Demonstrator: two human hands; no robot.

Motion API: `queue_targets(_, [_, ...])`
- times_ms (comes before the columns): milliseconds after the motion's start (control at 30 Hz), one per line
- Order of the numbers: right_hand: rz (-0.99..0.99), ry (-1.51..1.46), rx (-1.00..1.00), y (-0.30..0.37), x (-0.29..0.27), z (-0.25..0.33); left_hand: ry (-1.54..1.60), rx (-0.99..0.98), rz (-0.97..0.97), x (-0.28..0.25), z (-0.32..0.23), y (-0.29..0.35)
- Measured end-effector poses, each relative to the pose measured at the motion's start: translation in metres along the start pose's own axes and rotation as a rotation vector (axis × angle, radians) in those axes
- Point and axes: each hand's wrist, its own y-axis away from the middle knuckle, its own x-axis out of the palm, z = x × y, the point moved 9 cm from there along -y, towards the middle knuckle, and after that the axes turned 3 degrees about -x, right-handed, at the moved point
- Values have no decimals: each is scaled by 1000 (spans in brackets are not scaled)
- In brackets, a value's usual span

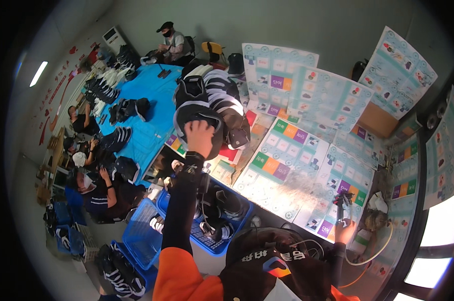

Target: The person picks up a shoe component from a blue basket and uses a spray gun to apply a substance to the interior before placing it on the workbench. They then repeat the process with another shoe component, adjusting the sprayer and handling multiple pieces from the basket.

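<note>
My left hand (200, 139) reaches out to a stack of nested caps and grips the dark cap (184, 116) at its near end, fingers over the cap's edge. Beside it leans a second stack of black and grey caps (220, 89). Low on the right, my right hand (345, 231) is wrapped round the handle of a dark spray gun (344, 202), held above the table's right side. The gun points away from me.
Patterned printed sheets (272, 173) cover the table, and similar boards (330, 94) stand behind it. Blue baskets (219, 247) of caps sit below left. A yellow hose (387, 241) loops at right. Several people work around a blue table (144, 108).
</note>
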Motion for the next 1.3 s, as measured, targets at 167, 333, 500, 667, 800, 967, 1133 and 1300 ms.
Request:
queue_targets(167, [-58,-185,-89,-17,-36,75,36,-183,-251,-137,57,-45])
queue_targets(333, [36,-585,-321,-48,-87,230,430,37,-116,-252,10,-67])
queue_targets(500, [315,-681,-776,-33,-112,381,741,128,173,-233,-82,-40])
queue_targets(667, [593,-605,-614,0,-23,374,1261,136,505,-57,-185,28])
queue_targets(800, [529,-395,-391,6,43,290,1183,-77,319,41,-231,104])
queue_targets(967, [650,-228,-103,34,113,190,1507,-207,920,104,-288,209])
queue_targets(1133, [531,-542,-150,43,105,191,1438,-466,797,136,-283,250])
queue_targets(1300, [444,-743,-137,43,96,168,1370,-411,646,137,-283,247])
